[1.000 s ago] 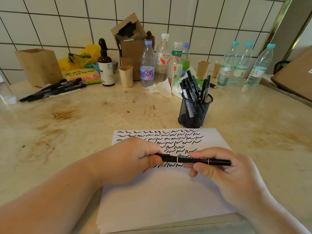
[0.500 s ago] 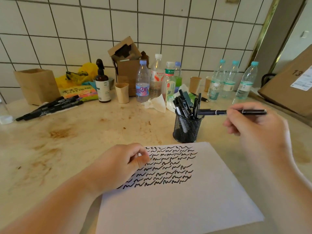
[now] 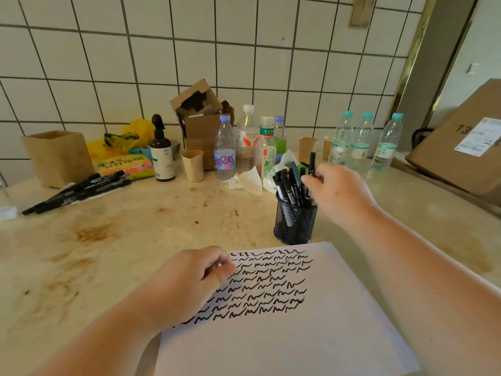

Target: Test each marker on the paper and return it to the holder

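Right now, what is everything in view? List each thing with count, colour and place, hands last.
paper: one, white with black squiggles, front centre
holder: one, black mesh, behind the paper, full of markers
marker: one, black, upright over the holder
loose markers: several, black, lying far left
bottles: about seven, clear plastic, along the wall
pump bottle: one, brown, left of centre
cups: three, tan paper
boxes: cardboard, right edge and centre back
tissue: white, crumpled
left hand: resting on the paper
right hand: holding the marker
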